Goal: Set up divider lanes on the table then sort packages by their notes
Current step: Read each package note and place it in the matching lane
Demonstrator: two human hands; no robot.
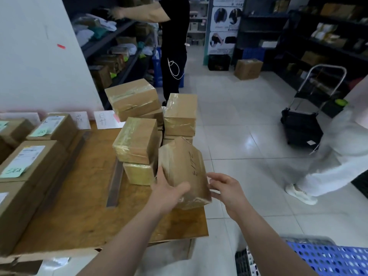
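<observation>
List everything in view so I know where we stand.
held package: one, brown, tilted at the table's right edge
stacked packages: about six, brown, taped, table's right end
labelled packages: at least four, brown with green notes, table's left
divider strips: two, dark, flat on table
paper signs: several, white, against wall behind table
table: one, wooden brown
trolley: one, black, floor right
crate: one, blue, lower right
left hand: grips held package
right hand: open beside it

A: What colour is the tilted package (185,172)?
B: Brown cardboard, with dark handwritten numerals on its face.
A: The notes (13,171)?
B: Pale green, stuck on white labels (31,154).
A: Around them?
B: Tabletop (83,206) mottled orange-brown, crate (328,259) blue and dotted with holes, floor (249,136) glossy pale grey tiles.
</observation>
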